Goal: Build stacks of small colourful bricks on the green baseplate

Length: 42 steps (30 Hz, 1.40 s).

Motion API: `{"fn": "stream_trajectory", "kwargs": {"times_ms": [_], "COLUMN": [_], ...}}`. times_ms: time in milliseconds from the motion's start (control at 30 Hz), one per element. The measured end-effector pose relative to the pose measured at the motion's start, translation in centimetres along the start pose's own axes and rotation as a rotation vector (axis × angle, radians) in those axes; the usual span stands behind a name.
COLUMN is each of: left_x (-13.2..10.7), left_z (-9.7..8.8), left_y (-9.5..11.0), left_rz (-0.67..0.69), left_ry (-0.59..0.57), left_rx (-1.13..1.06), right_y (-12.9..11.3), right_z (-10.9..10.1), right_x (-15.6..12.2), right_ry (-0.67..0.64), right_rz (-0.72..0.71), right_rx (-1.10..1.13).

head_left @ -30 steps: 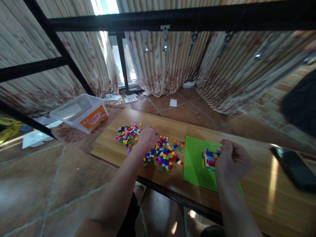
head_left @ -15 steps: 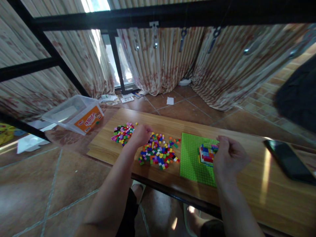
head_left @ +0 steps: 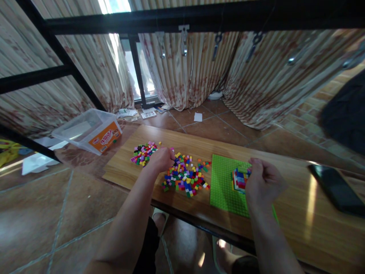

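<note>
My left hand (head_left: 162, 159) rests with curled fingers on a loose pile of small coloured bricks (head_left: 185, 178) on the wooden table (head_left: 285, 213); whether it holds any I cannot make out. A second, smaller pile of bricks (head_left: 142, 153) lies just left of that hand. My right hand (head_left: 264, 182) is closed in a pinch against a small multicoloured brick block (head_left: 239, 179) built on a green baseplate (head_left: 225, 188). What the fingertips pinch is hidden.
A black phone (head_left: 336, 187) lies at the table's right end. A clear plastic tub with an orange label (head_left: 89, 130) stands on the tiled floor at left, papers (head_left: 148, 113) lie near the curtains, and black metal frame bars (head_left: 182, 17) cross overhead.
Both hands have stayed almost where they were; the left has shifted slightly among the bricks. The camera has swung a little, moving the scene in the picture.
</note>
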<state>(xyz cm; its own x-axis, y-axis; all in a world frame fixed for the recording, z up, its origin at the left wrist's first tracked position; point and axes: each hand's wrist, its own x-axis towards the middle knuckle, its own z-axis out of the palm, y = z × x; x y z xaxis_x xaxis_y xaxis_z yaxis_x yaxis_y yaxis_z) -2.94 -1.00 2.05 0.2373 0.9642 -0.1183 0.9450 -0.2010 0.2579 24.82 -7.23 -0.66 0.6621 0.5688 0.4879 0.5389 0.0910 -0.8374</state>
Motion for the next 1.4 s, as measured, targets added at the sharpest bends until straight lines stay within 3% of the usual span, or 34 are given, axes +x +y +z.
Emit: {"fn": "stream_trajectory", "kwargs": {"times_ms": [300,533,767,1133,1233,1333,1400], "left_x": [0.2,0.5,0.9,0.1,-0.2,-0.3,-0.3], "left_z": [0.6,0.3,0.7,3.1,3.7,4.3,4.7], "left_y": [0.3,0.4,2.5,8.7,10.3,11.8,12.9], "left_rz": [0.007,0.037,0.232,0.435,0.488,0.526,0.528], "left_ry": [0.046,0.147,0.17,0.148,0.151,0.169,0.188], "left_rx": [0.062,-0.053,-0.294,-0.521,-0.497,-0.495,-0.516], "right_y": [-0.2,-0.6,-0.4,-2.1,-0.9,1.2,2.4], "right_z": [-0.2,-0.4,-0.2,-1.4,-2.2,-3.0,-3.4], "right_x": [0.1,0.2,0.0,-0.8,0.5,2.4,3.2], "right_ry": [0.005,0.012,-0.038,-0.455,-0.289,0.007,0.101], "right_rz": [0.025,0.048,-0.032,-0.307,-0.221,0.066,0.236], "right_rx": [-0.003,0.014,0.019,0.052,0.035,0.108,0.209]}}
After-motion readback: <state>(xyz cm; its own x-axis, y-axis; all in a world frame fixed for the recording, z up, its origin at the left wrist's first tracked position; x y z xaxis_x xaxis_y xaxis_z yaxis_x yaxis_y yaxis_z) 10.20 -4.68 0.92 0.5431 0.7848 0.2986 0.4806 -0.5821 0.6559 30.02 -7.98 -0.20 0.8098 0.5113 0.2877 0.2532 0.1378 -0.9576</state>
